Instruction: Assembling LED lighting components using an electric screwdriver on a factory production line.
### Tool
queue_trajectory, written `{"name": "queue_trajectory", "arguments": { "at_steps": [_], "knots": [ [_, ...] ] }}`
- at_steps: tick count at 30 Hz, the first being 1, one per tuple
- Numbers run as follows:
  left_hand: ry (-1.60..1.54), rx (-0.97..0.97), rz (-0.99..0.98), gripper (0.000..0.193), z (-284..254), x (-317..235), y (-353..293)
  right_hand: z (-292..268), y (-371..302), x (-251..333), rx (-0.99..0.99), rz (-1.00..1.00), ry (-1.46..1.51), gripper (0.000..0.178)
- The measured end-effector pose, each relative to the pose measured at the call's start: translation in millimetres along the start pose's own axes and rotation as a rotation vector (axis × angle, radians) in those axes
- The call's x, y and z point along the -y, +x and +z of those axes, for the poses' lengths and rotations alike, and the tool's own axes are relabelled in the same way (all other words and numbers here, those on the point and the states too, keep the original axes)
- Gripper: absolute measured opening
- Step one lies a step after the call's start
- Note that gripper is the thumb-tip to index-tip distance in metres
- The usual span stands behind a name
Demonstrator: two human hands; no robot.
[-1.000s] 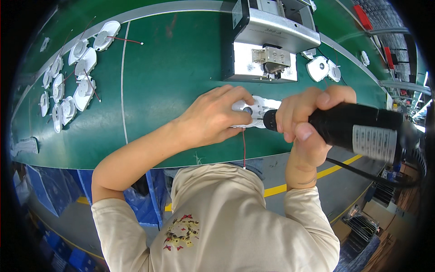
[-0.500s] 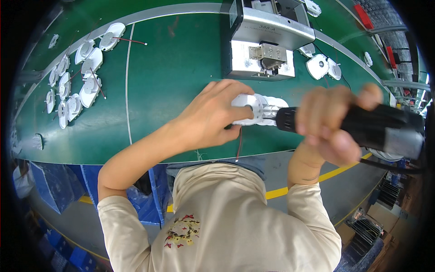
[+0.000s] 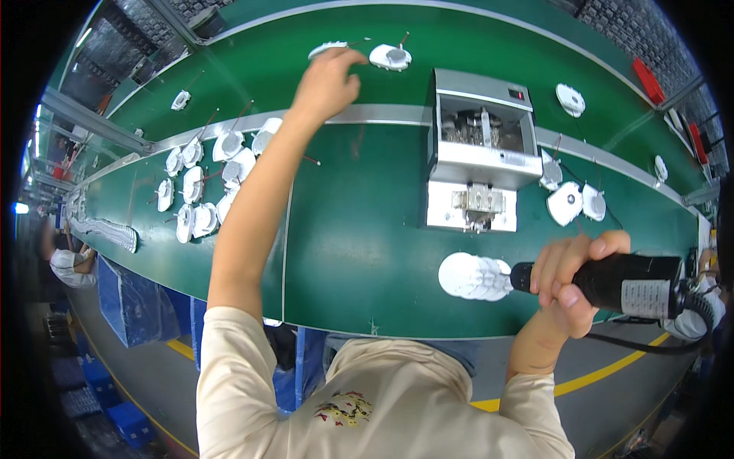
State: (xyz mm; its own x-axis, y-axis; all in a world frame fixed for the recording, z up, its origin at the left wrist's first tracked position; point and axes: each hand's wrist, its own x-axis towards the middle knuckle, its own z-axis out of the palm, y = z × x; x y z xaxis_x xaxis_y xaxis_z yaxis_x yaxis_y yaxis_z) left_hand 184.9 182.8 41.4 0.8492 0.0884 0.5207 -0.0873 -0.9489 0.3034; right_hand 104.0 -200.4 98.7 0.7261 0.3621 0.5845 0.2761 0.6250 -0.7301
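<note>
My left hand [image 3: 330,83] reaches out over the far green strip with thumb and forefinger apart, and nothing shows between them. A white part [image 3: 327,49] lies just beyond its fingers, partly covered by them. To the right of the fingertips rests a white part with a grey disc and a short wire [image 3: 390,58]. My right hand [image 3: 569,279] is wrapped round a black electric screwdriver [image 3: 631,283], held roughly level and pointing left. Its tip end meets the right side of a group of overlapping round white parts [image 3: 466,277] on the green table; whether they touch, I cannot tell.
A silver metal machine [image 3: 485,161] stands beyond the white parts. Several white parts with wires [image 3: 229,145] lie at the left, and more [image 3: 564,203] sit right of the machine. A metal rail [image 3: 382,114] separates table and far strip. A cable [image 3: 634,346] hangs from the screwdriver.
My left hand has left the white part it held under the screwdriver and moved far forward to the back strip. The screwdriver stays in my right hand. The view has shifted.
</note>
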Motion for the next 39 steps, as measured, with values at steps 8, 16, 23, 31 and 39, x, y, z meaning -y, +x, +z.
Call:
{"name": "queue_trajectory", "arguments": {
  "at_steps": [8, 16, 23, 31, 39],
  "knots": [
    [0.106, 0.271, -0.087, 0.046, 92.2, -11.9, 66.3, -2.5, -1.6, -9.7, -0.043, 0.037, -0.022, 0.045],
    [-0.411, 0.104, -0.26, 0.025, -20.2, -38.5, 22.9, -10.0, -7.0, -0.8, -0.1, 0.055, -0.028, 0.046],
    [-0.152, 0.429, -0.016, 0.021, -48.8, -36.6, -75.3, 2.7, -5.7, -1.5, -0.027, 0.113, -0.017, 0.044],
    [0.072, 0.29, -0.107, 0.03, -68.5, -90.7, -121.2, 7.7, -17.1, 5.7, -0.006, 0.04, -0.076, 0.045],
    [-0.308, 0.26, 0.043, 0.025, -89.1, -104.8, -134.5, -7.8, -26.3, 25.2, -0.009, -0.01, -0.15, 0.046]
  ]
}}
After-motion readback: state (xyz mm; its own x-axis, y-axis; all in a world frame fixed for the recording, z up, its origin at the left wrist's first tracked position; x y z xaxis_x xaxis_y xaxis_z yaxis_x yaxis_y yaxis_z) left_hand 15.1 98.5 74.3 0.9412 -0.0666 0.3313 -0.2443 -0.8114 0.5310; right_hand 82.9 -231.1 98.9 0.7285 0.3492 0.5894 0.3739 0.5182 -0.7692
